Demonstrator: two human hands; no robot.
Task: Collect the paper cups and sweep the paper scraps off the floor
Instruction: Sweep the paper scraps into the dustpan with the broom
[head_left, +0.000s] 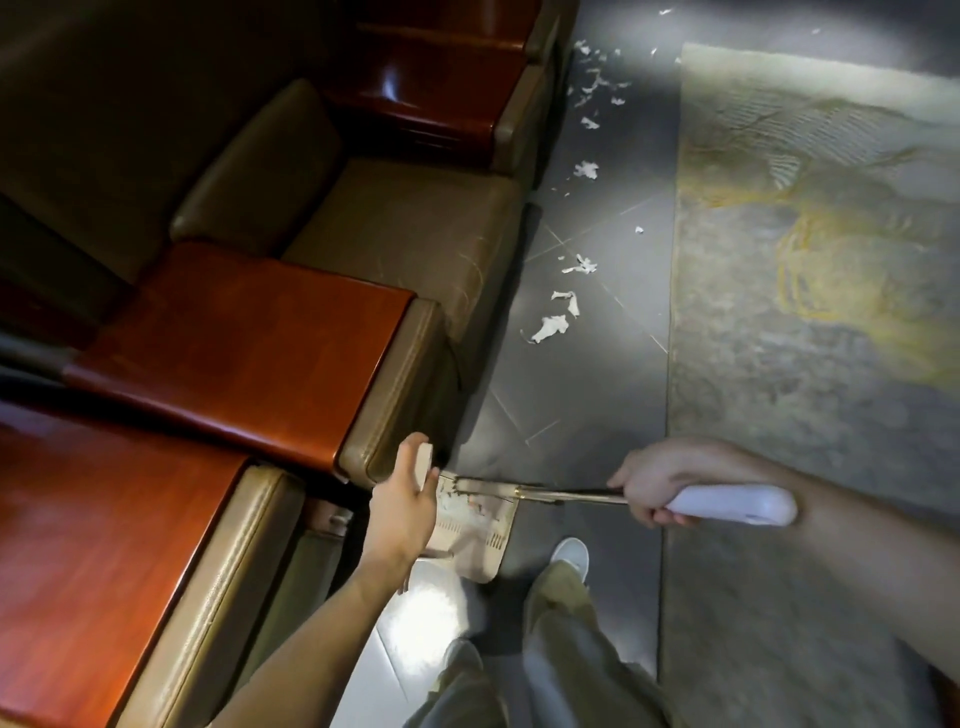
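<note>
Head view: the dustpan (483, 525) beneath the left fingers (409, 451), which clasp a pale object (423, 461), holds some scraps; right fingers (643, 513) grip the handle (727, 506); many paper scraps (550, 326) remain on the floor (597, 415) ahead.

A person, seen from above, is wearing loose olive-khaki trousers (571, 654) at the bottom centre of the frame. A white shoe (571, 553) is showing just beyond one trouser hem. Both forearms are showing bare to the frame's edges, the left hand (402, 501) and right hand (652, 488) likewise bare.
</note>
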